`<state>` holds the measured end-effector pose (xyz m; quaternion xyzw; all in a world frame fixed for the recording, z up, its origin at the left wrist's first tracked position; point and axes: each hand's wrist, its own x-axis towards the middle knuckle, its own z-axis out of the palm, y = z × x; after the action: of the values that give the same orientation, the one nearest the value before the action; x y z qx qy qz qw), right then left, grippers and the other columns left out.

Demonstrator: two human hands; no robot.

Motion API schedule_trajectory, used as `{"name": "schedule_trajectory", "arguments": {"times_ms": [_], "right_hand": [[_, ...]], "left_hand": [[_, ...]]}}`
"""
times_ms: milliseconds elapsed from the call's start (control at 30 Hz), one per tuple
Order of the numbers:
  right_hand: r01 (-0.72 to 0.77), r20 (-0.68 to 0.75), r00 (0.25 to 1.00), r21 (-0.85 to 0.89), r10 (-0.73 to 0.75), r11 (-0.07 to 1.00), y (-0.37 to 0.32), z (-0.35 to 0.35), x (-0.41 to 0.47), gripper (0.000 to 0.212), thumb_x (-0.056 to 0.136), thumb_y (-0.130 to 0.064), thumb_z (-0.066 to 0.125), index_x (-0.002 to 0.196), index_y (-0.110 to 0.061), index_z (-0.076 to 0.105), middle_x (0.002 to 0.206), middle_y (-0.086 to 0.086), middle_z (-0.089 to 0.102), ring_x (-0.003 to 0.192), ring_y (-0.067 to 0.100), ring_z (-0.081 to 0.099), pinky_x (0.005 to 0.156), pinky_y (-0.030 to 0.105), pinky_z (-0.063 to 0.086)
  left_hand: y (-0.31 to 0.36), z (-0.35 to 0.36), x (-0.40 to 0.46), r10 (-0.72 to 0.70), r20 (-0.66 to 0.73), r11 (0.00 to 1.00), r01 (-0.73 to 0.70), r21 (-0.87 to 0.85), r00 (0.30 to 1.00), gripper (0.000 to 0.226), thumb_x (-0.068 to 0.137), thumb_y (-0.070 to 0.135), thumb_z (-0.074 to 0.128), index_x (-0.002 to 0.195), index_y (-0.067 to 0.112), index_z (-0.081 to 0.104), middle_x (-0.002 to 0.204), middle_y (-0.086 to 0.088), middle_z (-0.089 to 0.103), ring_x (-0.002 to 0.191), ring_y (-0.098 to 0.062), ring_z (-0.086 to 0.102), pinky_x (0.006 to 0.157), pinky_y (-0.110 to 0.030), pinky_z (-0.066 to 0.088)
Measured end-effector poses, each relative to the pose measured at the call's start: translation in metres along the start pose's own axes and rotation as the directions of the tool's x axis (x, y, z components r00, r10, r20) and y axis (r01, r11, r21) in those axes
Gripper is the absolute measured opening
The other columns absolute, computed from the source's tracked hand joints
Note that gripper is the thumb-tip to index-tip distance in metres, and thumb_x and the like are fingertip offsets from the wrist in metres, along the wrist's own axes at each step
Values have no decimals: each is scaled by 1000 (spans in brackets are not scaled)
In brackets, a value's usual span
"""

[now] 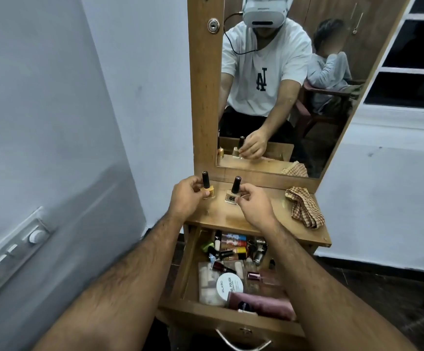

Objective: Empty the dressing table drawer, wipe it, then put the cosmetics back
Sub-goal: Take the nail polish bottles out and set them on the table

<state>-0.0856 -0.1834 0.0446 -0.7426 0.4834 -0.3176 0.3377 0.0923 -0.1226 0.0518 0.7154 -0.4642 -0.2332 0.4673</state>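
Both hands up on the wooden dressing table top (269,221) right now. My left hand (186,198) has its fingers curled round a small yellow nail polish bottle with a tall black cap (207,188), which stands upright on the top. My right hand (255,205) pinches a clear nail polish bottle with a black cap (233,195) just beside it, also standing upright. A brown-and-cream checked cloth (304,207) lies crumpled at the table's right edge. Below, the wooden drawer (190,264) is pulled open and full of cosmetics: a round white tub (229,283), a pink pouch (264,304), small bottles at the back.
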Motion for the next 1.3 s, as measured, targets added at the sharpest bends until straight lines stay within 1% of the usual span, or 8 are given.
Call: {"name": "schedule_trajectory", "arguments": {"times_ms": [133,467,633,767,867,1100,1200,1300], "right_hand": [[-7,-2,1000,-57,7,998,0,10,34,26,89,-5,64,111,-18,71,103,-5,71,93,12,64,86,29,53],[5,23,1000,-154,-1,988,-1,36,75,31,90,-9,64,120,-16,69,117,-1,70,107,16,64,96,29,51],[5,19,1000,-177,-1,984,3,36,82,35,91,-6,64,125,-12,67,122,3,69,113,18,63,103,31,48],[3,5,1000,-172,-2,985,5,40,84,33,90,-6,66,122,-13,69,118,2,71,108,16,65,100,29,49],[-9,-11,1000,-147,8,989,3,45,84,32,89,-8,68,121,-14,70,117,1,71,106,13,65,99,27,50],[-25,-21,1000,-167,21,986,0,46,82,33,89,-11,70,122,-17,69,117,0,71,106,12,65,99,28,50],[-48,-80,996,-141,37,989,-2,42,71,28,87,-12,71,115,-19,70,108,-4,72,97,8,64,90,23,52],[1,-204,978,-148,-32,989,-5,33,45,14,88,-15,69,100,-19,73,95,-6,71,85,7,63,78,20,50]], "left_hand": [[-3,-1,33,-3,28,999,1,50,1000,31,85,12,74,116,15,67,111,3,69,102,-11,58,88,-26,43],[-21,6,74,8,35,988,-13,152,999,27,84,13,75,110,13,70,109,-1,71,101,-15,63,90,-29,49],[-23,8,80,14,36,984,-20,177,999,39,84,15,76,121,11,67,116,-2,69,107,-17,63,97,-31,49],[-25,9,82,40,8,981,-41,190,999,37,82,16,77,118,11,69,115,-3,70,105,-16,64,96,-31,51],[-26,10,80,56,-21,982,-51,183,998,32,82,16,77,113,12,71,111,-2,71,98,-10,62,90,-25,50],[-30,8,73,50,-63,989,-41,140,997,40,82,15,78,120,13,67,117,0,69,107,-14,64,95,-28,49],[-29,5,61,73,-158,987,-49,151,985,34,83,17,76,117,16,69,110,5,70,96,-7,63,91,-25,51],[-26,3,40,128,-249,979,-83,185,960,24,86,24,73,110,20,71,95,12,67,82,1,59,80,-18,50]]}}
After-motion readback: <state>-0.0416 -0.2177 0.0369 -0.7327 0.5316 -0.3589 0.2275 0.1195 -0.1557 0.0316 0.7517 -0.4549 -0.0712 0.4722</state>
